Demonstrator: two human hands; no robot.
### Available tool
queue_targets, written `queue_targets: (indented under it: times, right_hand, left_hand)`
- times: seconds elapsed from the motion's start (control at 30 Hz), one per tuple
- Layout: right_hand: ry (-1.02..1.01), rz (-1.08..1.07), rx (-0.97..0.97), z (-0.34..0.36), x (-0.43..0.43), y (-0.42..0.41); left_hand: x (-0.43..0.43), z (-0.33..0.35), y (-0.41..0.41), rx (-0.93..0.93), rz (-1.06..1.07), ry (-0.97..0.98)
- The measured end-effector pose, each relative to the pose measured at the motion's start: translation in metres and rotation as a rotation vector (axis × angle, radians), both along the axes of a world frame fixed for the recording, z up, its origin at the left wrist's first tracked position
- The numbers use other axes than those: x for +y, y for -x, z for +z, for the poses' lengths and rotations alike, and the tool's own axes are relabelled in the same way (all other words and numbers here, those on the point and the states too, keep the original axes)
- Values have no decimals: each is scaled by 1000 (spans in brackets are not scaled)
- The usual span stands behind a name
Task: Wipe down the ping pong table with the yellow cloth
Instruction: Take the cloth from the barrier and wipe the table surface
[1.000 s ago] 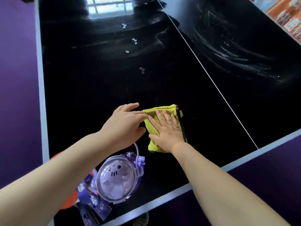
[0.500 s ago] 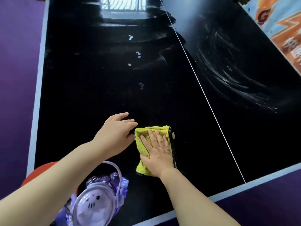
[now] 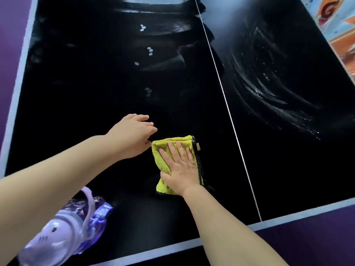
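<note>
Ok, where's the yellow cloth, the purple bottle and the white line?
yellow cloth (image 3: 163, 187): head view, its bare lower left corner.
purple bottle (image 3: 57, 237): head view, its round lid.
white line (image 3: 228, 110): head view, middle of the stripe.

Cloth on table; bottle left, nearer.

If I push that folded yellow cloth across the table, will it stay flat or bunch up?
Probably soft and floppy: the yellow cloth looks plush and folded in layers. It should slide easily, since the ping pong table looks glossy with wet streaks. Its edges beyond the flat right hand may bunch or unfold.
</note>
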State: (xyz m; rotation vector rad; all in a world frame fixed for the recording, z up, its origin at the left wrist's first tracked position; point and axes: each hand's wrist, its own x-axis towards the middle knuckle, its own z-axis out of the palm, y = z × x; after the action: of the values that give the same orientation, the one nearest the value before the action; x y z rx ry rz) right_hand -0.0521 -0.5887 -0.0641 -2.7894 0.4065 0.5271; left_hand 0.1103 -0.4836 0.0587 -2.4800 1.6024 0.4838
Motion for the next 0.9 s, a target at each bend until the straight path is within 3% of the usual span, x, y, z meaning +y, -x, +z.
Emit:
queue_targets:
  times: [0.1,0.3,0.5,0.7,0.9]
  right_hand:
    - [12,17,-12,-4,-37,18]
    - [10,-11,-65,-9,-125,57]
    - [73,-71,-44,-12,-203,122]
    - [93,-96,14,-9,-209,168]
    - [116,-74,2,-14,-175,178]
  left_hand:
    - [-35,-4,33,-3,-60,15]
    - [-107,-49,117,116,127,-19]
    - [-181,-87,180,116,146,8]
    - [-201,-96,223,121,62,-24]
    - [-160,-94,232,56,20,-54]
